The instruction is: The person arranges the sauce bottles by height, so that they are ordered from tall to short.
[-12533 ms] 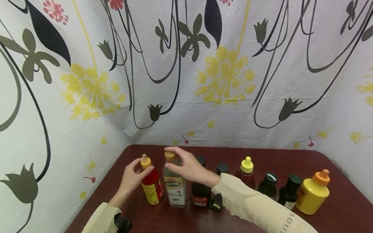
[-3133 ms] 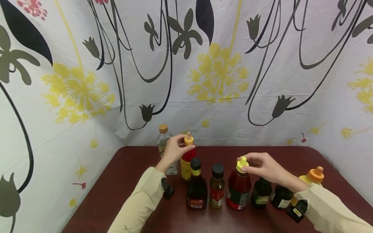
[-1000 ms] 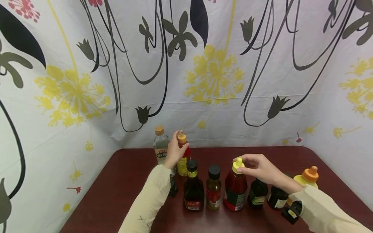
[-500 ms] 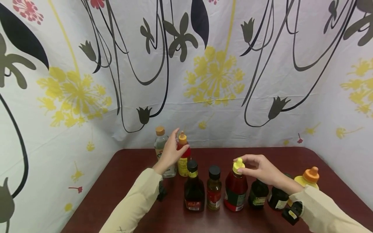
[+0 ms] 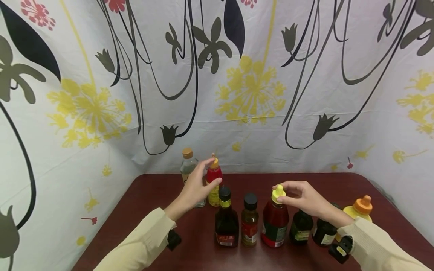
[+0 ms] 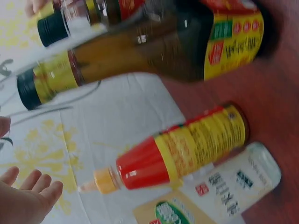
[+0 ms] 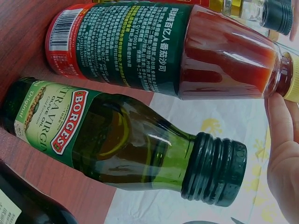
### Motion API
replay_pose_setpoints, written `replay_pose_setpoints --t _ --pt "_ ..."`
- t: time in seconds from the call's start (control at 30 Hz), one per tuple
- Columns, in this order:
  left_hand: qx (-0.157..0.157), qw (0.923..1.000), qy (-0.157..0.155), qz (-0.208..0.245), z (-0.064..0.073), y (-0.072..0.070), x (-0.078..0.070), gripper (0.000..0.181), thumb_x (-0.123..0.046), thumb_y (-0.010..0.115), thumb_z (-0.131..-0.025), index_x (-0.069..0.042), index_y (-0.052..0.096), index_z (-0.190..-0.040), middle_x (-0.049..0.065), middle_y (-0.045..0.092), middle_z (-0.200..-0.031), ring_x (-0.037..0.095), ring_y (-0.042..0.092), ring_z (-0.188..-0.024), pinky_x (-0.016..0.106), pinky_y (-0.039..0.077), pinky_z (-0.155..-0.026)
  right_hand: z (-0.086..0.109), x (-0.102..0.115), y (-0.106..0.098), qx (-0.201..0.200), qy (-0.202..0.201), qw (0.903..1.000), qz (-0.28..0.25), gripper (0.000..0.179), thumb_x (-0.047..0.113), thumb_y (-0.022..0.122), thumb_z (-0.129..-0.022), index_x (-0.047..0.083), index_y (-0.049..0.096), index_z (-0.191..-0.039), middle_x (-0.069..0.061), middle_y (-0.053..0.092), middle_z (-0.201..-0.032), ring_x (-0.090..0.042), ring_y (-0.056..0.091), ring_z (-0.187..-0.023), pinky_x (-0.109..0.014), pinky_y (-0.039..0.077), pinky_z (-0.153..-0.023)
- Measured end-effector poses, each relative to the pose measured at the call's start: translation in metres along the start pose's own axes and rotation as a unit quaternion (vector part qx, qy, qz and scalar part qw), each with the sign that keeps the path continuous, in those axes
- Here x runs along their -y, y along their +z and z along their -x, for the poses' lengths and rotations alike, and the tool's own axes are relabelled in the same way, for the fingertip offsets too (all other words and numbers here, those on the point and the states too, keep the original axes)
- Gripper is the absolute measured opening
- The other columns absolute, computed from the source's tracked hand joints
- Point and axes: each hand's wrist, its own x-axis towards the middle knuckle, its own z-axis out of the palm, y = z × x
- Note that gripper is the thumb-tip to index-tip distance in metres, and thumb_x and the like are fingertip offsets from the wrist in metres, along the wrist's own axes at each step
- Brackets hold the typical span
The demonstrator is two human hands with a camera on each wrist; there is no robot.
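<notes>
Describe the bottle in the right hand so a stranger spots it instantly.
On the dark red table, find the person's right hand. It grips a clear bottle of red sauce. The bright yellow knobbed cap sets it apart from the small black-capped bottle and dark green glass bottle beside it.

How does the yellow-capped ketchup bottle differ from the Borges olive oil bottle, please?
The ketchup bottle has a yellow nozzle cap; the olive oil bottle has a ribbed dark green cap. The ketchup bottle shows red sauce inside; the olive oil bottle is green. The right hand pinches the ketchup bottle's cap; the olive oil bottle is untouched. Both stand upright.
</notes>
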Motion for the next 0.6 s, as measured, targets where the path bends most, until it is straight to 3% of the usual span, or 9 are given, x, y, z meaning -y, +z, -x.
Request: replay_pose_setpoints --t 0.17,0.23,0.3,0.43,0.6 --pt "0.049 0.9957 -0.031 0.073 0.016 -0.002 -0.028 0.047 -0.018 0.057 -0.087 -0.009 0.039 -0.13 0.006 0.042 -0.131 0.021 0.038 -0.121 0.043 0.033 -0.097 0.0 0.0 0.0 -0.001 0.0 1.0 0.006 0.024 0.0 0.061 -0.081 0.006 0.062 -0.104 -0.005 0.062 -0.099 -0.009 0.058 -0.087 -0.021 0.047 -0.074" --pt "0.07 0.9923 -0.035 0.097 0.02 0.001 -0.033 0.045 -0.015 0.056 -0.088 -0.007 0.04 -0.129 0.009 0.042 -0.131 0.024 0.038 -0.121 0.045 0.031 -0.097 0.0 0.0 0.0 -0.002 -0.001 1.0 0.009 0.024 0.0 0.061 -0.081 0.008 0.062 -0.104 -0.004 0.062 -0.1 -0.009 0.058 -0.088 -0.021 0.047 -0.074" --pt "0.088 0.9898 -0.04 0.105 0.022 0.006 -0.028 0.043 -0.017 0.056 -0.088 -0.01 0.041 -0.128 0.007 0.045 -0.128 0.021 0.039 -0.119 0.044 0.031 -0.097 0.0 0.001 0.0 -0.002 -0.002 0.9999 0.01 0.024 0.0 0.061 -0.081 0.01 0.062 -0.103 -0.004 0.062 -0.101 -0.009 0.058 -0.088 -0.021 0.047 -0.075" --pt "0.104 0.9863 -0.045 0.119 0.025 0.021 -0.002 0.044 -0.025 0.06 -0.085 -0.017 0.043 -0.125 0.002 0.049 -0.122 0.017 0.047 -0.112 0.039 0.038 -0.093 0.0 0.002 0.0 -0.001 0.004 0.9999 0.013 0.024 0.002 0.061 -0.082 0.01 0.061 -0.104 -0.004 0.061 -0.102 -0.009 0.058 -0.089 -0.022 0.047 -0.074" --pt "0.107 0.9836 -0.057 0.133 0.03 0.029 0.009 0.044 -0.021 0.062 -0.084 -0.015 0.045 -0.124 0.006 0.052 -0.116 0.019 0.054 -0.102 0.037 0.044 -0.086 0.0 0.005 0.001 0.004 0.012 0.9997 0.019 0.023 0.004 0.06 -0.083 0.009 0.06 -0.106 -0.008 0.061 -0.102 -0.009 0.058 -0.089 -0.022 0.048 -0.073"
